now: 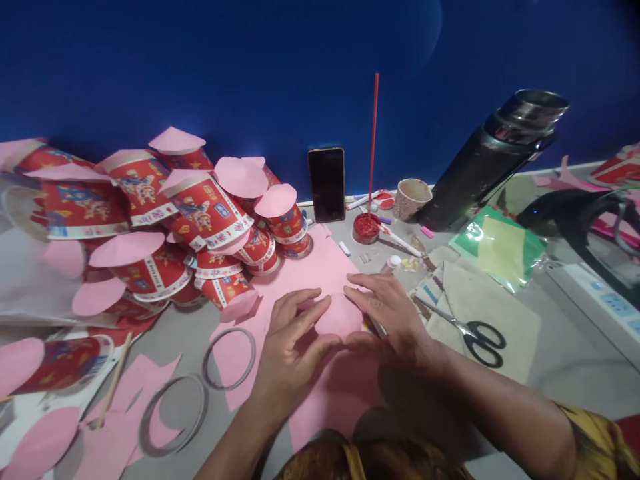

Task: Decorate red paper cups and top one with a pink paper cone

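A round piece of pink paper (pixel 340 317), much like the paper tops on the cups, sits between my two hands. My left hand (pixel 293 330) curves around its left side, thumb at the near edge and fingertips at the far edge. From the right, my right hand (pixel 390 313) grips it the same way, and both thumbs almost meet. A small coloured patch shows under the disc's right edge; what lies beneath is mostly hidden. Flat pink paper sheets (pixel 340 393) lie below my hands. To the right, black-handled scissors (pixel 483 337) rest on a beige sheet (pixel 515 333).
Red paper cups (pixel 205 210) with pink tops are heaped at left. Two tape rings (pixel 204 393) lie nearer. A phone (pixel 327 185) leans on the blue wall. Behind my hands are a red tub (pixel 367 228) with a stick, a patterned cup (pixel 413 199) and a tilted dark flask (pixel 493 160).
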Tool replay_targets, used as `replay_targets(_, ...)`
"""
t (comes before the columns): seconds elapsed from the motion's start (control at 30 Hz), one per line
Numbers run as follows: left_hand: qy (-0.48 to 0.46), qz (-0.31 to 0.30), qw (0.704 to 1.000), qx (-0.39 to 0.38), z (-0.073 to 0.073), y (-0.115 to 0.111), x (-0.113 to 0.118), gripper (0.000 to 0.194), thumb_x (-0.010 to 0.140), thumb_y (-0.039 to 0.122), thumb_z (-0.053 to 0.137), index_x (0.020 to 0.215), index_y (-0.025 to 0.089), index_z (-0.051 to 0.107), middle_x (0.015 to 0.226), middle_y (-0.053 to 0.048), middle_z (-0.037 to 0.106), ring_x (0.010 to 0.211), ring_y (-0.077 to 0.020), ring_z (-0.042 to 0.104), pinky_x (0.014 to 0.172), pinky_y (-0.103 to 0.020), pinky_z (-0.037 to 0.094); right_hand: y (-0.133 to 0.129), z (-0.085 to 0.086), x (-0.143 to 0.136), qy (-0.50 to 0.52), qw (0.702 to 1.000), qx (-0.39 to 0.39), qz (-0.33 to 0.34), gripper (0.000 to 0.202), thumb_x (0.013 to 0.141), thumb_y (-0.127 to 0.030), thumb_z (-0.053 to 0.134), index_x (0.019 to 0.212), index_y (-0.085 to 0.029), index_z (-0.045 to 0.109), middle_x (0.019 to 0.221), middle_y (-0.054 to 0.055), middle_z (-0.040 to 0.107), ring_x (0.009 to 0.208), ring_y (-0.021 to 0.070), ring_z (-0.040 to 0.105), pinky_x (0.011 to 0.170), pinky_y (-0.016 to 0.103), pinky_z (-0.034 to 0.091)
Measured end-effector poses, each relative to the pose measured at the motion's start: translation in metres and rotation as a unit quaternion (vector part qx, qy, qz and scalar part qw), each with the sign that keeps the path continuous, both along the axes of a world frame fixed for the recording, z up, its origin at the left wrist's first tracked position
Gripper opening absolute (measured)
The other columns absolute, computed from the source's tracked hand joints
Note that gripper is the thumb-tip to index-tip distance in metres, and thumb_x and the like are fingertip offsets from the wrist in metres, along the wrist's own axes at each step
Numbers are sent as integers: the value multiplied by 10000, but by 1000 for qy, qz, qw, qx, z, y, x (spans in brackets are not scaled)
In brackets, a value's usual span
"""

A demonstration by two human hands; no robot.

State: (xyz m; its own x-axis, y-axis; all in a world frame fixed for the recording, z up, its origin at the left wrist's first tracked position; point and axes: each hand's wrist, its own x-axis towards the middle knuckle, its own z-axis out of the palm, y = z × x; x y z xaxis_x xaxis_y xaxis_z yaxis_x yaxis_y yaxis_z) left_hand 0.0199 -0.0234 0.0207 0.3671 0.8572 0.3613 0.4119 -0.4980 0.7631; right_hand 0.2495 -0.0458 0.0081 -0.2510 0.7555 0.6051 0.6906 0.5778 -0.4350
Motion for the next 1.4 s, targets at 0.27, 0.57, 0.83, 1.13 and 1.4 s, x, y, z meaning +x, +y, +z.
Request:
replay_targets(0.27, -10, -2, 1000, -12, -3, 0, -1, 453, 932, 477, 751, 1374, 387, 705, 1343, -65, 687, 1235, -254, 614, 1047, -417, 545, 2, 0, -1, -15, 1000, -6, 13, 498, 1049, -562, 550, 1352, -177, 639, 1409, 217, 637, 1230, 331, 616, 1016, 515, 512)
replay_targets(0.57, -30, -13, 999, 24, -13, 0, 0, 468, 950, 412, 739, 1411, 370, 665, 1358, -71, 662, 1253, -234, 596, 1041, -390, 546, 3, -5, -3, 5, 1000, -13, 18, 464, 1048, -543, 565, 1357, -203, 627, 1398, 202, 639, 1226, 322, 620, 1011, 510, 506)
replay_targets(0.83, -18, -32, 999, 15, -6, -1, -2, 510, 968, 303, 732, 1461, 363, 617, 1360, -65, 645, 1280, -221, 590, 1058, -373, 542, 1, -5, -1, 28, 998, -46, 31, 484, 1028, -567, 593, 1381, -236, 596, 1420, 178, 629, 1243, 314, 623, 1027, 502, 504)
replay_targets(1.13, -41, -26, 999, -8, -8, -2, 0, 520, 942, 329, 766, 1442, 395, 641, 1343, -64, 674, 1254, -229, 621, 1042, -385, 558, 4, -5, -1, 33, 998, -37, 39, 487, 1019, -552, 619, 1398, -247, 592, 1379, 172, 663, 1208, 311, 654, 991, 496, 533)
replay_targets(1.4, -87, -10, 985, -146, -3, 0, -3, 346, 977, 453, 699, 1312, 389, 754, 1345, -84, 715, 1285, -267, 650, 1068, -411, 555, 2, -6, -1, 34, 999, -24, 32, 518, 989, -492, 691, 1431, -235, 607, 1351, 190, 682, 1215, 333, 656, 999, 522, 534)
